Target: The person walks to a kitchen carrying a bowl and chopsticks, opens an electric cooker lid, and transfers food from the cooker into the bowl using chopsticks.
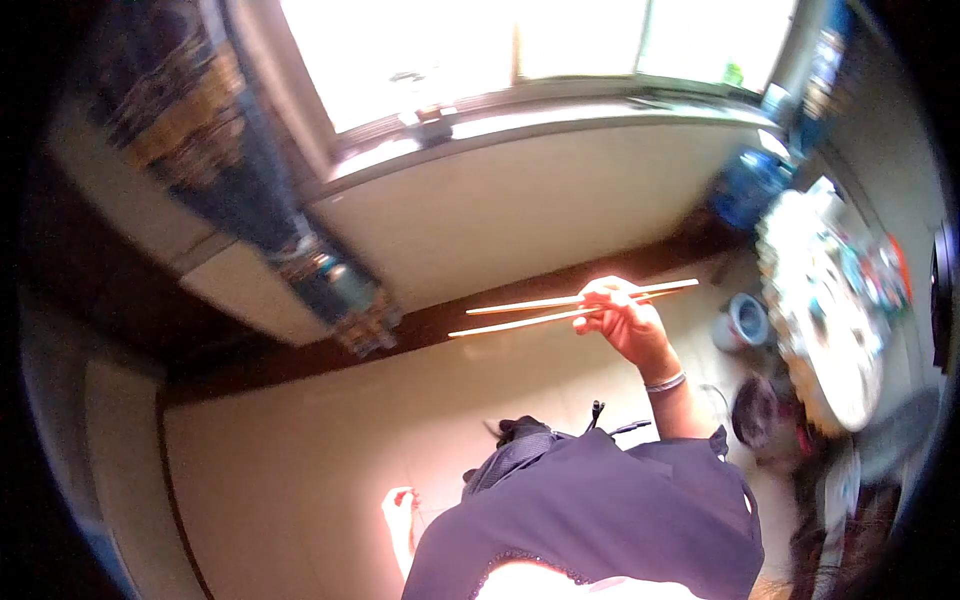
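Raised in front of me, my right hand [620, 312] is closed around a pair of chopsticks [530, 304]. Their thin tips point left and stand slightly apart, while the thicker ends stick out to the right past my knuckles. A light band [665, 382] circles my right wrist. Low on the left, beside my dark shirt, my left hand [399, 502] hangs away from the chopsticks. It is small and overexposed, so its finger pose is unclear.
A table with a pale scalloped cloth [835, 385] stands at the right, with cluttered items on it. Near it are a bucket [742, 324] and a blue water jug [748, 188]. Ahead is a bright window above a sill [560, 122]; a patterned curtain [250, 205] hangs left.
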A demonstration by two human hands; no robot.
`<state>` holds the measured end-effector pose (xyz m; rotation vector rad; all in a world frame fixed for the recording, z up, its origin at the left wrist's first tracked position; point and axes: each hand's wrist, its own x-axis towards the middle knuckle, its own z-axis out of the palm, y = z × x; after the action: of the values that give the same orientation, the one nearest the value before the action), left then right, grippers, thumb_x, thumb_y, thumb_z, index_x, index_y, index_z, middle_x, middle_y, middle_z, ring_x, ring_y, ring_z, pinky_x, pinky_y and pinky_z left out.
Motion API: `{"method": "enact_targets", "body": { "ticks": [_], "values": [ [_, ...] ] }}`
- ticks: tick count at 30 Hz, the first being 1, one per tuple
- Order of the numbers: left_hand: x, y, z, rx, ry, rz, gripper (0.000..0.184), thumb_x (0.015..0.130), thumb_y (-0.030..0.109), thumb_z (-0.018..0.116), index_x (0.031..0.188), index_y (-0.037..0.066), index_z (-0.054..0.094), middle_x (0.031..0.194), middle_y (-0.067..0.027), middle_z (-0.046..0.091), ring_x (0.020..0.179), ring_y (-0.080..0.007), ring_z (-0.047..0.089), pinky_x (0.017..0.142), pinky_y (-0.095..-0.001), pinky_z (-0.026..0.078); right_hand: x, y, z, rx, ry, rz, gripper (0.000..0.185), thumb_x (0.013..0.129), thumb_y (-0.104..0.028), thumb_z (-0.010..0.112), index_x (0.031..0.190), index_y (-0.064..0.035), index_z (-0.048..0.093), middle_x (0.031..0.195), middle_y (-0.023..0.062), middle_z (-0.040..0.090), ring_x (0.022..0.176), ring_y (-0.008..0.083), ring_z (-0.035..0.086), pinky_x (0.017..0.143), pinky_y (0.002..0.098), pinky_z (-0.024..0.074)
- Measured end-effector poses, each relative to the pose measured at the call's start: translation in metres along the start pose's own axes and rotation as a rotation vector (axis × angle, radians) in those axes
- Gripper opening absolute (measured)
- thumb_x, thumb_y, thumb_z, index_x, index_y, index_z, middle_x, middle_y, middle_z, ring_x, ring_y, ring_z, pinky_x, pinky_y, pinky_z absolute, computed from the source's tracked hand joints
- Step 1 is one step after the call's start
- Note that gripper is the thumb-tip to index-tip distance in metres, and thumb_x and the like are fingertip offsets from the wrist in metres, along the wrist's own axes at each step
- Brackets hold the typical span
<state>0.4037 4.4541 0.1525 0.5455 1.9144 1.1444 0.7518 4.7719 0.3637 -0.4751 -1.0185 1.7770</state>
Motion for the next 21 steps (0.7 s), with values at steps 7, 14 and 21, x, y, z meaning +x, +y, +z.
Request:
{"method": "enact_targets", "body": {
  "ticks": [7, 14, 21],
  "values": [
    [0.114, 0.096, 0.07, 0.427, -0.232, 0.39, 0.036, 0.086, 0.031, 0.058, 0.065, 0.002, 0.059, 0.057, -0.0032, 0.058, 0.054, -0.0084, 0.052, 0.054, -0.0253, 0.042, -0.183, -0.087, -0.036, -0.123, 0.502, -0.38, 0.034, 0.087, -0.019, 0.047, 0.111, 0.006, 0.051, 0.097, 0.018, 0.062, 0.085, 0.0268, 0.063, 0.08, 0.0367, 0.0512],
    [0.131, 0.149, 0.271, 0.267, -0.803, 0.557, 0.007, 0.08, 0.005, 0.061, 0.086, 0.001, 0.06, 0.074, -0.0035, 0.06, 0.069, -0.0107, 0.058, 0.064, -0.0236, 0.048, -0.276, -0.097, -0.077, -0.145, 0.844, -0.625, 0.045, 0.09, -0.033, 0.04, 0.112, 0.0045, 0.051, 0.098, 0.0168, 0.063, 0.083, 0.0241, 0.062, 0.078, 0.0341, 0.0501],
    [0.018, 0.184, 0.507, 0.33, -1.23, 0.544, 0.017, 0.08, 0.004, 0.06, 0.096, -0.001, 0.059, 0.082, -0.0076, 0.063, 0.074, -0.0131, 0.06, 0.068, -0.0254, 0.05, -0.371, -0.164, -0.172, -0.168, 1.146, -0.895, 0.028, 0.091, -0.026, 0.039, 0.1, -0.0018, 0.051, 0.081, 0.0137, 0.06, 0.068, 0.0204, 0.058, 0.062, 0.031, 0.049]
  ]
}}
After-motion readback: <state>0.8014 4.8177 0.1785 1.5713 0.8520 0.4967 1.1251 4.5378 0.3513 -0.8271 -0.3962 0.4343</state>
